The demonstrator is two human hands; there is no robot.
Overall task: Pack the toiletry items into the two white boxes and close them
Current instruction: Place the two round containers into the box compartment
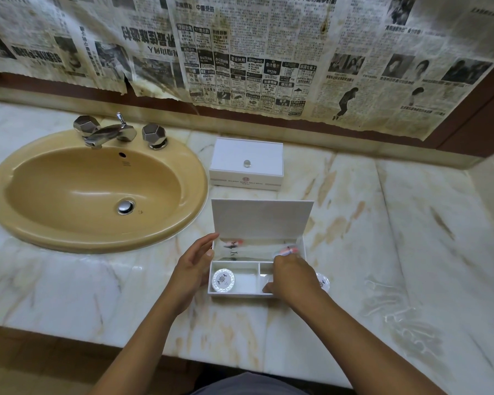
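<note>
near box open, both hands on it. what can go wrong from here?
1. The lid stands upright over the open box; it may drop on the right hand working inside.
2. A round packet lies outside, mostly hidden behind that hand; it could get left out or knocked away.
3. The left hand only rests on the box's side, so the box could slide.

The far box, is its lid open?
No, the far box has its lid flat down; only the near box stands open.

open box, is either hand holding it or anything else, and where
The left hand rests open against the open box's left wall. The right hand curls over the right compartment; what its fingers hold cannot be told.
</note>
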